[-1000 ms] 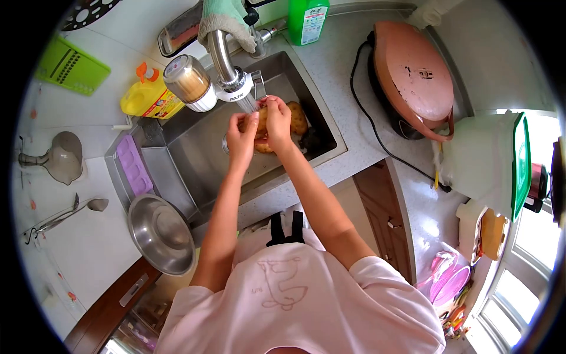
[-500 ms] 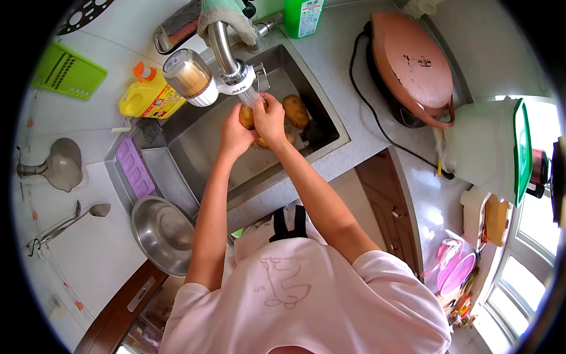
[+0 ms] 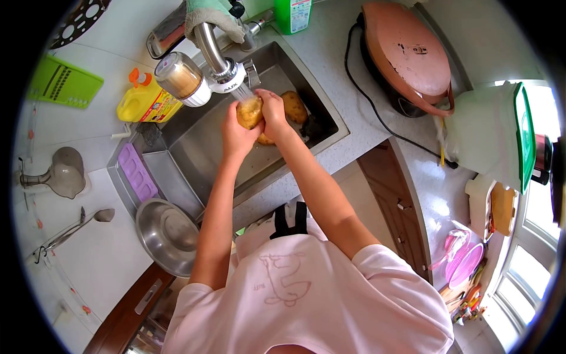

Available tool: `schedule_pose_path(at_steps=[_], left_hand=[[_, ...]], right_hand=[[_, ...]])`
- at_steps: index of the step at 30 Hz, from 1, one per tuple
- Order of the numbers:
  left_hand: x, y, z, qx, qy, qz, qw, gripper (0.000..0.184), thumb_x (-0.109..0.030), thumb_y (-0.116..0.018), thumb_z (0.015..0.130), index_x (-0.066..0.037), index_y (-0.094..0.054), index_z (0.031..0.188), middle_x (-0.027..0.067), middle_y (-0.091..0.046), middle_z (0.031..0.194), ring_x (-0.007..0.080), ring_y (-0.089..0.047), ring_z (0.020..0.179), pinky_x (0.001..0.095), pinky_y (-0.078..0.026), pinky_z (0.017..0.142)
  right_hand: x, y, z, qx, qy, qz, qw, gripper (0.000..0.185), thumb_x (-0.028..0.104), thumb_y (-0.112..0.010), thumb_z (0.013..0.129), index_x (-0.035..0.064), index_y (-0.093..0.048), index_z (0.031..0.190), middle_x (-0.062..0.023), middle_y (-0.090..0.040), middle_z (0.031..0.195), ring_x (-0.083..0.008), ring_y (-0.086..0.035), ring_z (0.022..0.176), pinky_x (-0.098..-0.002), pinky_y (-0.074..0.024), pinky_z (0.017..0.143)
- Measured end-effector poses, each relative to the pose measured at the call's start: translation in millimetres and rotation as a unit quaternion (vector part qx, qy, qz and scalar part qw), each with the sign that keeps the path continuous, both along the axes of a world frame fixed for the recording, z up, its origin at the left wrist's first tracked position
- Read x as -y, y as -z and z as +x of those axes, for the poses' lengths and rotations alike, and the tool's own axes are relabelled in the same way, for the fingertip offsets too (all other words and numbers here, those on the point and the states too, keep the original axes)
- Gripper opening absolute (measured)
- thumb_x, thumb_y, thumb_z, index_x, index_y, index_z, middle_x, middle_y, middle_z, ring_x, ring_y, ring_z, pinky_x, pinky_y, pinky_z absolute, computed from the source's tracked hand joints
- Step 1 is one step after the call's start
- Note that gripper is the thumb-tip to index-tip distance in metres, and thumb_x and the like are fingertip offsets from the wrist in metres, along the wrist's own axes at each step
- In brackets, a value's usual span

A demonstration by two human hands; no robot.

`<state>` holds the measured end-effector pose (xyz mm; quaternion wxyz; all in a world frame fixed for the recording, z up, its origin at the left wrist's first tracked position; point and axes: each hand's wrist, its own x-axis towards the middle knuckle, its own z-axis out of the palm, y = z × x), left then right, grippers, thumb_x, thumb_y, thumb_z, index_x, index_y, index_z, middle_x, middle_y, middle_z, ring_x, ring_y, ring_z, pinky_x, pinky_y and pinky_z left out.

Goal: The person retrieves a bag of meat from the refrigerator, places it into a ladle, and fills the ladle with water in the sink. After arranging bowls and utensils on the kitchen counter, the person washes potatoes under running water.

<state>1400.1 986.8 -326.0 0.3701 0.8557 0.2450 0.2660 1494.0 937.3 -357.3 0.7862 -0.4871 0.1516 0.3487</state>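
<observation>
Under the running faucet, a wet yellow-brown potato is held between both hands. My left hand grips it from the left side, its fingers curled along the skin. From the right, my right hand closes on the same potato. Water strikes the top of it. Another potato lies in the steel sink just right of my right hand. Part of one more potato shows below my wrists, partly hidden by them.
A faucet filter juts left of the spout. A yellow bottle and a purple tray stand along the sink's left side. A steel bowl sits at lower left. A pink electric pan with a black cord occupies the right counter.
The right hand has slid to the potato's right side, so more of the potato shows under the water. The whole view has shifted slightly.
</observation>
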Motion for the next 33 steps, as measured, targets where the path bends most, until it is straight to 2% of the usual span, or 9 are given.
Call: schedule_pose_path(at_steps=[3, 6, 10, 13, 16, 19, 22, 28, 33], left_hand=[[0, -15, 4, -0.042, -0.042, -0.087, 0.994, 0.067, -0.015, -0.088, 0.064, -0.003, -0.053, 0.120, 0.0184, -0.067, 0.107, 0.0337, -0.066, 0.098, 0.0412, -0.052, 0.085], [-4, -16, 2, -0.033, -0.016, -0.105, 0.994, 0.065, -0.012, -0.086, 0.065, -0.004, -0.053, 0.121, 0.0170, -0.066, 0.107, 0.0333, -0.065, 0.099, 0.0406, -0.052, 0.085], [-3, -17, 2, -0.024, -0.013, -0.062, 0.998, 0.062, -0.008, -0.084, 0.066, -0.004, -0.054, 0.120, 0.0156, -0.067, 0.108, 0.0299, -0.065, 0.098, 0.0397, -0.052, 0.084], [-1, -21, 0, -0.043, -0.017, -0.089, 0.995, 0.064, -0.008, -0.085, 0.066, -0.004, -0.054, 0.122, 0.0155, -0.066, 0.110, 0.0288, -0.065, 0.099, 0.0387, -0.052, 0.085], [-6, -8, -2, -0.024, -0.017, -0.122, 0.992, 0.066, -0.008, -0.085, 0.066, -0.004, -0.054, 0.124, 0.0137, -0.067, 0.111, 0.0258, -0.065, 0.100, 0.0368, -0.051, 0.087], [-13, -8, -6, 0.039, 0.010, -0.120, 0.992, 0.068, -0.008, -0.085, 0.066, -0.005, -0.054, 0.126, 0.0106, -0.066, 0.112, 0.0217, -0.063, 0.101, 0.0351, -0.051, 0.089], [-18, -11, -5, 0.056, 0.040, -0.146, 0.987, 0.067, -0.008, -0.085, 0.067, -0.005, -0.054, 0.126, 0.0081, -0.064, 0.113, 0.0185, -0.062, 0.103, 0.0342, -0.051, 0.091], [-27, -9, -7, 0.033, 0.063, -0.199, 0.977, 0.066, -0.009, -0.084, 0.068, -0.006, -0.054, 0.126, 0.0078, -0.064, 0.114, 0.0188, -0.062, 0.103, 0.0346, -0.050, 0.092], [-23, -17, -9, 0.023, 0.078, -0.127, 0.989, 0.066, -0.011, -0.086, 0.066, -0.006, -0.054, 0.124, 0.0105, -0.065, 0.112, 0.0212, -0.063, 0.102, 0.0352, -0.051, 0.090]], right_hand=[[2, -36, -13, 0.025, 0.049, 0.044, 0.998, 0.030, 0.028, -0.058, 0.096, 0.0008, -0.062, 0.107, -0.0057, -0.064, 0.092, -0.0176, -0.059, 0.083, -0.0332, -0.0497, 0.078], [2, -21, -22, 0.225, -0.021, 0.012, 0.974, 0.032, 0.031, -0.062, 0.094, 0.0008, -0.063, 0.105, -0.0077, -0.065, 0.093, -0.0174, -0.059, 0.084, -0.0336, -0.0499, 0.079], [6, -41, -25, 0.328, -0.033, -0.189, 0.925, 0.033, 0.026, -0.052, 0.098, -0.0044, -0.064, 0.103, -0.0229, -0.068, 0.089, -0.0305, -0.067, 0.084, -0.0381, -0.0512, 0.080], [8, -38, -22, 0.374, -0.024, -0.184, 0.909, 0.034, 0.023, -0.046, 0.098, -0.0060, -0.064, 0.104, -0.0268, -0.067, 0.086, -0.0362, -0.068, 0.083, -0.0396, -0.0518, 0.080], [13, -27, -17, 0.363, -0.039, -0.114, 0.924, 0.037, 0.021, -0.042, 0.100, -0.0082, -0.064, 0.107, -0.0163, -0.069, 0.091, -0.0224, -0.066, 0.086, -0.0331, -0.0512, 0.080], [15, -22, -16, 0.243, -0.029, 0.057, 0.968, 0.035, 0.016, -0.043, 0.100, -0.0087, -0.065, 0.108, -0.0125, -0.069, 0.099, -0.0217, -0.066, 0.091, -0.0318, -0.0513, 0.084], [19, -34, -13, 0.070, -0.035, 0.190, 0.979, 0.030, 0.014, -0.048, 0.097, -0.0039, -0.069, 0.107, -0.0091, -0.070, 0.102, -0.0160, -0.065, 0.085, -0.0298, -0.0533, 0.076], [30, -46, -6, 0.049, -0.086, 0.189, 0.977, 0.025, 0.017, -0.059, 0.097, -0.0028, -0.070, 0.107, -0.0073, -0.071, 0.096, -0.0124, -0.065, 0.082, -0.0280, -0.0534, 0.071], [29, -32, 2, 0.047, -0.100, 0.160, 0.981, 0.022, 0.018, -0.062, 0.096, -0.0021, -0.070, 0.103, -0.0078, -0.070, 0.094, -0.0149, -0.067, 0.080, -0.0289, -0.0550, 0.069]])
